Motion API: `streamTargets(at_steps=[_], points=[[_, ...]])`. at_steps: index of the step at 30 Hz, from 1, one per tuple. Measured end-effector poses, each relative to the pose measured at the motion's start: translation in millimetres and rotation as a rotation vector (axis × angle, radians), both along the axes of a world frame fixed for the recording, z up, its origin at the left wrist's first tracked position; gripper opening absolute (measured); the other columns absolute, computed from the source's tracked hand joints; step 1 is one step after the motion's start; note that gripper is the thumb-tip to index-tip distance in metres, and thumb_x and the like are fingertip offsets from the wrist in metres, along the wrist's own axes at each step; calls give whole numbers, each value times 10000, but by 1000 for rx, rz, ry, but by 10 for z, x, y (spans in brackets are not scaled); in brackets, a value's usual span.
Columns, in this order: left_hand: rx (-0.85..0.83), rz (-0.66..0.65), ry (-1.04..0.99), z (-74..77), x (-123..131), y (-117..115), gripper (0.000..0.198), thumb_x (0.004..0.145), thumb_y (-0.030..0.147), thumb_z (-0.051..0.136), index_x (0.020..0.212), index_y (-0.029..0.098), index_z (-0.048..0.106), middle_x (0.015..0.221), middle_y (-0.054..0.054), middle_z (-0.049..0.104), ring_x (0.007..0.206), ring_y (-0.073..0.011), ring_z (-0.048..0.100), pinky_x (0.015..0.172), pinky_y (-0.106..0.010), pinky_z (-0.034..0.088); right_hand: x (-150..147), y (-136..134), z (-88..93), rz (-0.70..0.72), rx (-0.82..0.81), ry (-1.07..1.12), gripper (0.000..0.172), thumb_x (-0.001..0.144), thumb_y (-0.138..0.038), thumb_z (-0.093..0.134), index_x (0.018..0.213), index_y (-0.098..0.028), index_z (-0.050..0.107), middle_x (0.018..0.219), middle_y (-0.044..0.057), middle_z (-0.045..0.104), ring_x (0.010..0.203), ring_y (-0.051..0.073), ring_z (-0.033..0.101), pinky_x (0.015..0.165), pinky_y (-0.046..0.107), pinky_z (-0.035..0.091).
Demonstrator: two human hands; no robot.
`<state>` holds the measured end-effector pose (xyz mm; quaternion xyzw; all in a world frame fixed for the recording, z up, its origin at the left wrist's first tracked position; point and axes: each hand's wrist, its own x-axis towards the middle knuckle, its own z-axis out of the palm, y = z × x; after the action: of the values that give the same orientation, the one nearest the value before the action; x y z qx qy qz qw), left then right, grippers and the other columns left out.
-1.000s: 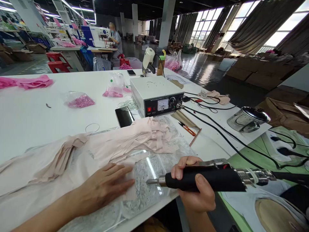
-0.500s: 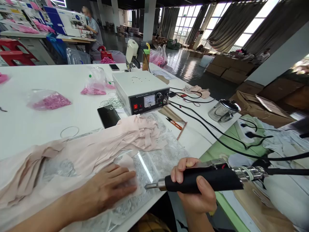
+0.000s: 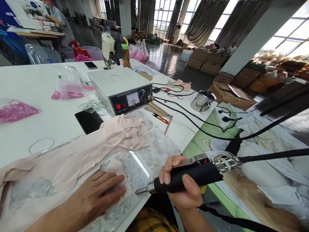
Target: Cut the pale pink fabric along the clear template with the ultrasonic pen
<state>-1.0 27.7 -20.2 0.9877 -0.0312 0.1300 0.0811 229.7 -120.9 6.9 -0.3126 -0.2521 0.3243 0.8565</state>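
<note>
My left hand (image 3: 98, 193) lies flat, fingers extended, on a pale pink fabric strip over the marbled board (image 3: 164, 149). Wrapped round the black barrel of a handheld tool (image 3: 188, 177) is my right hand (image 3: 181, 185). The tool's metal tip points left, close to the strip's edge by my left fingertips; whether they touch cannot be told. A pile of pale pink fabric strips (image 3: 123, 132) lies beyond my left hand. Behind it stands a white control box (image 3: 120, 84) with a dial and a lit red switch.
A dark phone (image 3: 88, 120), orange-handled snips (image 3: 161, 118), a metal mug (image 3: 203, 101) and pink-filled bags (image 3: 67, 84) lie about the table. Black cables cross the right side. White fabric (image 3: 272, 174) heaps at right. A person (image 3: 58, 22) sits at a sewing machine at back left.
The view has turned to the right, so the table things appear further left. My right hand still holds the tool, its rear now tilted up slightly more. My left hand stays on the strip.
</note>
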Motion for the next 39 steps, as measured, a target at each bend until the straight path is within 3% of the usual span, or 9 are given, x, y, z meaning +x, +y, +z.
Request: streamTargets(at_steps=[9,18,26,33,39], points=[[-41,-22,-57,18,39,38,344,1065,143,431,1319,255,634,1351,-75,631,1207,-234,582,972,-331,468,-66,18,-32,34,41,22,175,787,-391,708,901,-259,724,755,-2,647,471,90,551,496,247,518],[80,-133,52,80,38,28,507,1088,123,206,1498,250,476,1328,-55,674,1257,-220,579,1106,-370,384,-73,-26,-53,31,16,-14,194,807,-402,674,936,-258,693,792,11,639,505,120,559,514,289,516],[71,-162,37,103,61,48,508,1100,137,169,1466,223,512,1381,-29,641,1335,-191,509,1194,-348,221,-72,-61,-35,17,4,-45,195,814,-419,659,928,-260,668,780,3,613,496,113,542,508,283,510],[77,-264,92,221,162,55,478,1080,82,220,1455,151,507,1348,-94,652,1282,-211,553,1108,-341,349,-111,-52,-40,-2,6,-88,175,840,-406,638,933,-261,665,777,-2,617,492,115,552,506,288,514],[-30,-223,73,211,170,-9,462,1072,82,224,1419,130,526,1258,-100,691,1170,-237,612,1050,-383,390,-91,-101,-41,27,-10,-149,175,872,-396,633,960,-249,670,809,12,625,538,115,580,533,288,551]])
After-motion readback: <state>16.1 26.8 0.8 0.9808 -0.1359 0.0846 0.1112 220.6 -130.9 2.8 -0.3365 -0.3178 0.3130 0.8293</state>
